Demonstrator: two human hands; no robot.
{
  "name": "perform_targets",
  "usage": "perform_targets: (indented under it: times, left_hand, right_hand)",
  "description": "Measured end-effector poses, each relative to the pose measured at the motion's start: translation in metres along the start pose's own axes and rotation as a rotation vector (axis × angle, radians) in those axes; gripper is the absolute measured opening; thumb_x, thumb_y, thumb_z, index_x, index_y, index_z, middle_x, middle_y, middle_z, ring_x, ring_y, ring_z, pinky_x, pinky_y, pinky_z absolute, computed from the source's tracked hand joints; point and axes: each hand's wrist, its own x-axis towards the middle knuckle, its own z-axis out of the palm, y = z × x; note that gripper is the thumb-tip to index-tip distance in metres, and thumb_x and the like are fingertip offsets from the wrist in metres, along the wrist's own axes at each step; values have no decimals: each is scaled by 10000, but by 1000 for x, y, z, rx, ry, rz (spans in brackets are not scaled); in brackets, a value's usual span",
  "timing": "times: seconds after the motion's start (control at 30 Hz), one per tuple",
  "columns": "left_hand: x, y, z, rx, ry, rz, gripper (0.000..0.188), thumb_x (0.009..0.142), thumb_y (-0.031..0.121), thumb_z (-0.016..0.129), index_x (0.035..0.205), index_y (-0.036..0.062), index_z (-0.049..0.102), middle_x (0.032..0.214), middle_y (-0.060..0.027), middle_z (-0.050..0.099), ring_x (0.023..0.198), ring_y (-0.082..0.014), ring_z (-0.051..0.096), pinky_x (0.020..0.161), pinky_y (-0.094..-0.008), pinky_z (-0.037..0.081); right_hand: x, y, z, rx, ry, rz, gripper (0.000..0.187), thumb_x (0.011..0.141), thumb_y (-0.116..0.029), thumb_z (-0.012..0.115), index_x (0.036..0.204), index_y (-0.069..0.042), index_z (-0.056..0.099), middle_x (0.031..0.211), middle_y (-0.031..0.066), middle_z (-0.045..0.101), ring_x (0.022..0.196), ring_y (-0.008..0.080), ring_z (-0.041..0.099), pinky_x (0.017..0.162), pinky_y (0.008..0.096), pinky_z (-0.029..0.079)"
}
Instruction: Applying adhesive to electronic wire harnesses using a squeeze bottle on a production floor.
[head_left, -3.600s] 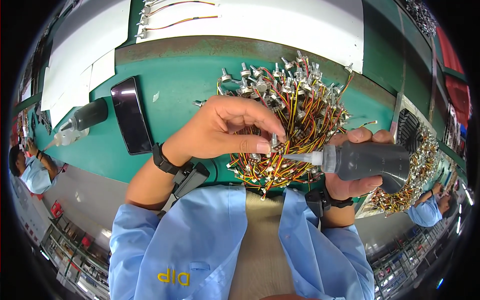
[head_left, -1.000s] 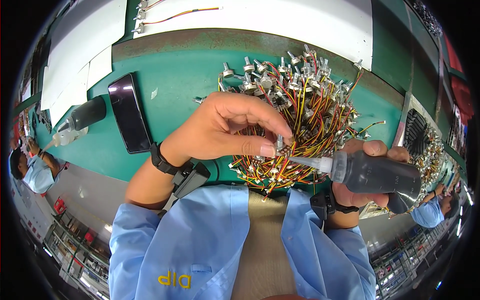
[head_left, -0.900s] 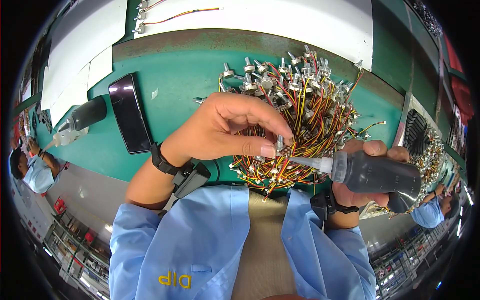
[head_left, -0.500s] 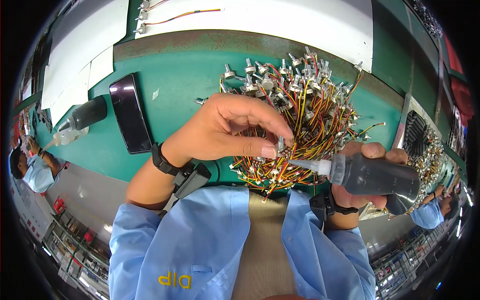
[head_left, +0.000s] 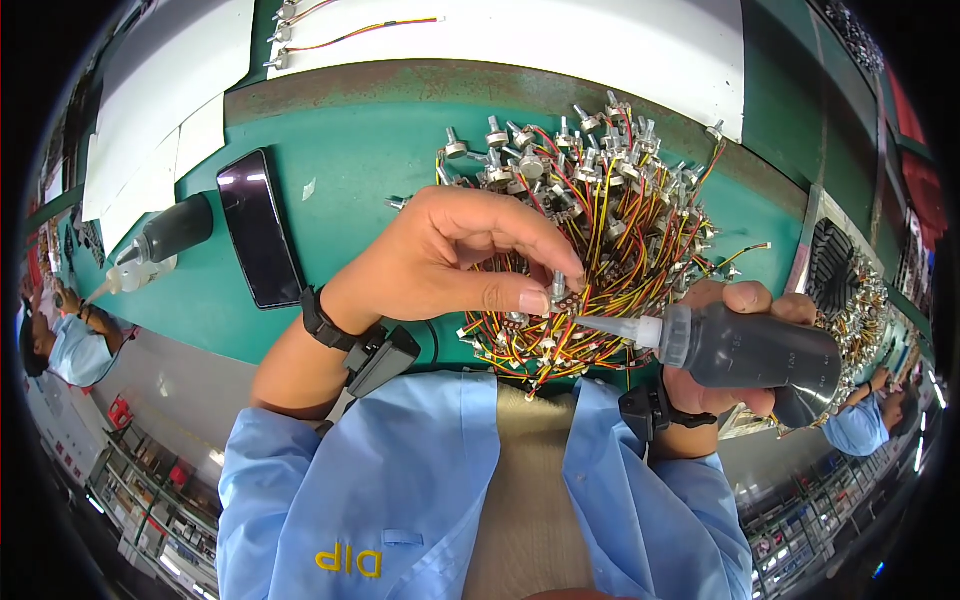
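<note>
Between the thumb and index finger of my left hand point(head_left: 450, 250) is a small potentiometer point(head_left: 558, 287), its metal shaft pointing up. My right hand point(head_left: 700, 393) wraps around a squeeze bottle point(head_left: 760, 348) of dark contents, tipped on its side. The bottle's tapered nozzle point(head_left: 612, 327) points left, its tip close beside the potentiometer; whether they touch I cannot tell. Under and beyond both hands lies a heap of potentiometers point(head_left: 615, 215) with red, yellow and black wires. Part of the heap is hidden by my left hand.
On the green mat point(head_left: 370, 150) at left lie a black phone point(head_left: 262, 228), a second dark bottle point(head_left: 178, 228) and a whitish bottle point(head_left: 145, 273). White sheets point(head_left: 560, 40) lie beyond a raised edge point(head_left: 400, 80). At right stands a tray point(head_left: 865, 310) of similar parts. Other people sit far off.
</note>
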Motion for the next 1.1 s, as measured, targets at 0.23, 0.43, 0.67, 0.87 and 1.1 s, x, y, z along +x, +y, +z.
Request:
perform_targets:
  times: [0.23,0.43,0.67,0.87,1.1]
  left_hand:
    - [-1,-1,0,-7,11,-16,299,851,-72,806,1138,-32,730,1094,-171,755,1063,-277,732,936,-394,588]
    - [0,-1,0,-15,11,-4,299,851,-62,808,1139,-31,734,1093,-170,754,1060,-275,731,930,-396,588]
    - [0,-1,0,-14,11,-2,303,851,-56,806,1147,-34,741,1097,-168,749,1047,-272,726,919,-392,586]
    - [0,-1,-1,-4,13,-4,299,851,-56,802,1144,-39,744,1097,-168,748,1034,-274,726,914,-387,584]
    - [1,-2,-5,65,-27,44,314,859,14,824,1159,-44,750,1080,-182,743,994,-272,727,884,-381,580]
  right_hand:
    - [-2,-1,-1,34,7,16,842,813,-592,848,1347,-119,402,1219,181,708,855,303,710,774,398,592]
    - [-2,0,-4,0,-7,5,835,815,-566,861,1345,-116,398,1239,186,701,899,332,713,779,411,598]
    - [-1,-2,-3,58,-35,15,848,803,-552,878,1346,-111,398,1264,191,690,941,378,715,784,440,603]
    - [-4,-5,-4,37,-14,23,844,808,-542,879,1351,-111,398,1274,192,690,950,381,714,796,452,600]
    - [5,0,-7,93,-169,-67,855,806,-493,903,1371,-95,400,1327,218,679,905,309,697,772,419,549]
